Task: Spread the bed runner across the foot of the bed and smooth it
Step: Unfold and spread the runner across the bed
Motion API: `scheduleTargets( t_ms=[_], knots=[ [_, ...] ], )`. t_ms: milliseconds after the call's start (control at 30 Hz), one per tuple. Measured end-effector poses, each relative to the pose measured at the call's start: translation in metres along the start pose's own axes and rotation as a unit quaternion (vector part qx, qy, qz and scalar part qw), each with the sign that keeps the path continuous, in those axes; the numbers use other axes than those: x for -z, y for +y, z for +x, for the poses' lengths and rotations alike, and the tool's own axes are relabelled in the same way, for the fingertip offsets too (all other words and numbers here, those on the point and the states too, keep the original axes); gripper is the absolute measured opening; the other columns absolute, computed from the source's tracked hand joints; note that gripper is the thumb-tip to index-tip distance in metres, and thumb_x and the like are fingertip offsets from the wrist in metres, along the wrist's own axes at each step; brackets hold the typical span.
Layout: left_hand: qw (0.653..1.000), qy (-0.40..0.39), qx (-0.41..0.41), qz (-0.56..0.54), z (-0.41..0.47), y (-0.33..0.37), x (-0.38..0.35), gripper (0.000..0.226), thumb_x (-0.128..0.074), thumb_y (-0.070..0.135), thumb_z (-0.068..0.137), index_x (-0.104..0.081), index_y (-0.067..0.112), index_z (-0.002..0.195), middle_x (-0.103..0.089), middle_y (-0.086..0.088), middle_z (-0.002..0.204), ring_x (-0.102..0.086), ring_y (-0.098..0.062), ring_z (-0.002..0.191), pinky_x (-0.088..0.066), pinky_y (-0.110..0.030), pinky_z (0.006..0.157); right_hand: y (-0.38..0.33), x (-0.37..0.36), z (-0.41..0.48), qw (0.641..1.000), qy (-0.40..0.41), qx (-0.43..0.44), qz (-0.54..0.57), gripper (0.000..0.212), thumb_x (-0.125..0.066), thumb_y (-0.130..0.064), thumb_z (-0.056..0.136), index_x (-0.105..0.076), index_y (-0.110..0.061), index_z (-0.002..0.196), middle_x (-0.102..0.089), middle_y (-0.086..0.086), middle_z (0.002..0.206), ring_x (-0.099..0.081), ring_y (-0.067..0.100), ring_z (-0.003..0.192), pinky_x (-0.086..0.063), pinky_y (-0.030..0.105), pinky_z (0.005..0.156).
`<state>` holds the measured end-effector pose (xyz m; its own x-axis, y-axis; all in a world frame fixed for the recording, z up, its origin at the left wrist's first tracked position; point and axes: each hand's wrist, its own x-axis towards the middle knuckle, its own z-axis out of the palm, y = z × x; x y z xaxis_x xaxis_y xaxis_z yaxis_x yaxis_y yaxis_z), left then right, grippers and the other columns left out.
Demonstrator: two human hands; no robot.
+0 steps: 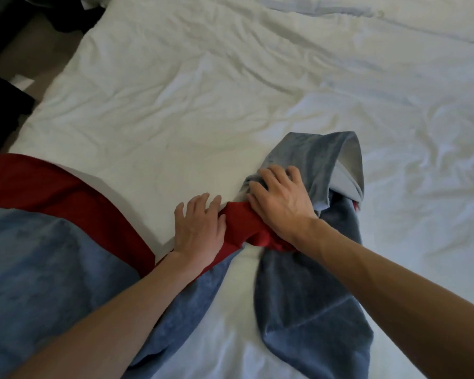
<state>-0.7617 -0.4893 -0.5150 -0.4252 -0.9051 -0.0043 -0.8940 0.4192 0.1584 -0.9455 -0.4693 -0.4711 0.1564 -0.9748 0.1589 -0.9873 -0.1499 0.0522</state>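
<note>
The bed runner (44, 258) is blue plush with a red border. Its left part lies flat across the near left of the white bed (203, 91). Its middle is bunched and twisted, with red cloth (244, 228) gathered between my hands. A folded-over blue end (320, 157) with a pale underside lies to the right. My left hand (197, 228) rests on the bunched red edge with its fingers spread. My right hand (279, 201) lies on the blue fold, its fingers curled into the cloth.
The white duvet is wrinkled, most of all at the right and far side. Beyond the bed's left edge are brown floor (39, 42) and dark furniture (0, 105).
</note>
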Motion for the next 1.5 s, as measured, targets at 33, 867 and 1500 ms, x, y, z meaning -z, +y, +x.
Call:
scheduleTargets(
  t_ms=[33, 867, 1500],
  knots=[
    [1.0, 0.0, -0.011, -0.01, -0.001, 0.002, 0.001, 0.043, -0.042, 0.035, 0.093, -0.053, 0.012, 0.127, -0.055, -0.013, 0.13, -0.049, -0.028, 0.121, -0.035, -0.052, 0.1, -0.003, 0.0, -0.004, 1.0, 0.018, 0.011, 0.005, 0.026, -0.047, -0.026, 0.093, -0.067, -0.009, 0.09, -0.065, 0.014, 0.106, -0.057, 0.032, 0.098, -0.036, 0.044, 0.081],
    [0.99, -0.071, -0.051, 0.107, 0.036, -0.02, -0.033, 0.056, -0.042, 0.04, 0.093, -0.029, 0.022, 0.145, -0.031, -0.021, 0.148, -0.03, -0.035, 0.136, -0.019, -0.065, 0.106, 0.006, -0.051, 0.055, 0.983, -0.144, 0.105, -0.044, 0.049, -0.027, -0.034, 0.102, -0.068, -0.01, 0.091, -0.066, 0.011, 0.099, -0.054, 0.031, 0.107, -0.029, 0.045, 0.109],
    [0.993, -0.004, -0.081, 0.084, 0.002, 0.0, -0.007, 0.069, -0.06, 0.041, 0.084, -0.036, 0.01, 0.141, -0.041, -0.021, 0.142, -0.04, -0.035, 0.129, -0.029, -0.059, 0.105, -0.017, -0.026, -0.062, 0.998, 0.033, 0.049, 0.021, 0.025, -0.064, -0.013, 0.08, -0.065, -0.008, 0.105, -0.057, 0.022, 0.12, -0.053, 0.038, 0.109, -0.043, 0.048, 0.087]
  ],
)
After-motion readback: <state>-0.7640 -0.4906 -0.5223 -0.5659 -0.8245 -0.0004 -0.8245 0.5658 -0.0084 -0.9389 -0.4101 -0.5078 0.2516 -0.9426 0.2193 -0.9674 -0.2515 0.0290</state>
